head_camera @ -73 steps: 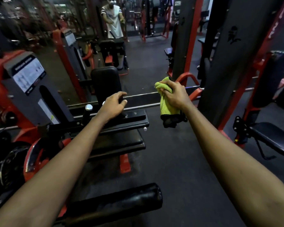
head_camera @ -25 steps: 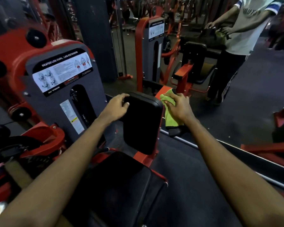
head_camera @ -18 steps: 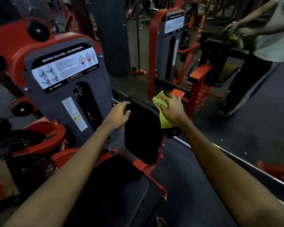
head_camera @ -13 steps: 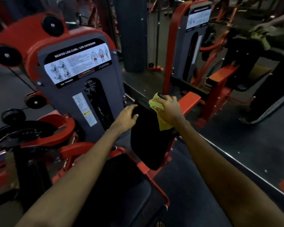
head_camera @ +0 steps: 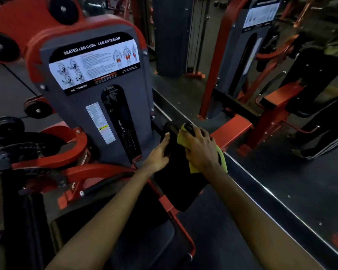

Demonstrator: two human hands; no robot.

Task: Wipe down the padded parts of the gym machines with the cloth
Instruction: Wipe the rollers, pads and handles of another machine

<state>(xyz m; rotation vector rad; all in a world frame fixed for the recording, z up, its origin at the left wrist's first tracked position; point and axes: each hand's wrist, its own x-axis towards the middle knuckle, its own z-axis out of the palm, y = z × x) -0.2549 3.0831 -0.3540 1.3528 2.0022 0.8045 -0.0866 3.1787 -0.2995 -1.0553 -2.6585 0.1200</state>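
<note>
The black padded backrest (head_camera: 180, 184) of a seated leg curl machine stands upright at centre, above its black seat pad (head_camera: 144, 236). My right hand (head_camera: 199, 149) presses a yellow-green cloth (head_camera: 221, 159) against the top of the backrest, fingers curled over the cloth and the pad's upper edge. My left hand (head_camera: 160, 152) grips the backrest's left edge, thumb on the front face. Most of the cloth is hidden under my right hand.
The grey and red weight stack housing (head_camera: 98, 90) with an instruction label stands just left of the backrest. A wall mirror (head_camera: 281, 133) with a metal base rail runs along the right, reflecting the machine and a person. Red frame arms (head_camera: 62, 152) lie at left.
The view has tilted down and closer to the backrest. My right hand has slid the cloth from the pad's right side up onto its top edge. My left hand keeps its hold.
</note>
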